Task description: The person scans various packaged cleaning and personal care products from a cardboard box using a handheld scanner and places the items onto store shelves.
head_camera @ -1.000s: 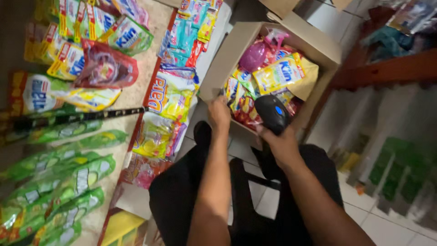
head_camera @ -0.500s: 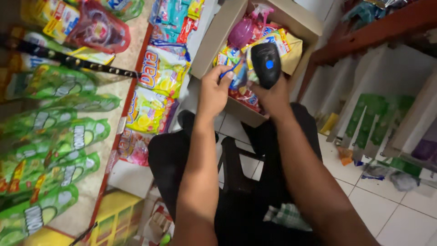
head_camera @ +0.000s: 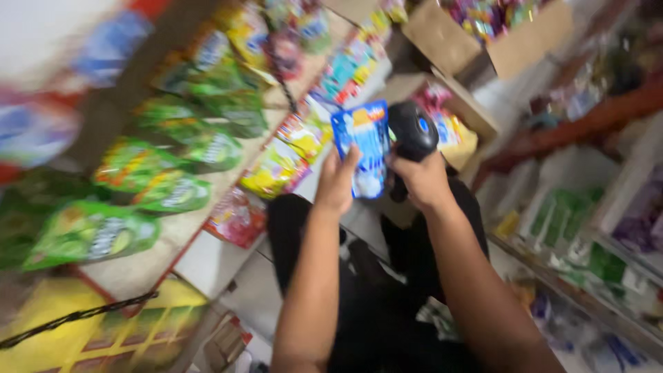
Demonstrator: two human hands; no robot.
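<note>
My left hand (head_camera: 338, 185) holds a blue snack packet (head_camera: 364, 146) upright in front of me. Right beside it, my right hand (head_camera: 421, 181) grips a black handheld scanner (head_camera: 411, 130) with a small blue spot on its head, tilted toward the packet. Behind both hands stands an open cardboard box (head_camera: 476, 114) with colourful packets inside. The picture is blurred by motion.
Shelves on the left carry several green snack bags (head_camera: 166, 193) and yellow and red packets (head_camera: 276, 169). A second cardboard box (head_camera: 525, 41) sits farther back. Shelving with goods (head_camera: 587, 235) runs along the right. My dark-trousered legs (head_camera: 387, 311) are below, over a tiled floor.
My left hand has lifted a blue packet out of the box and raised it. The scanner came up beside it. The view swung, leaving the box farther back.
</note>
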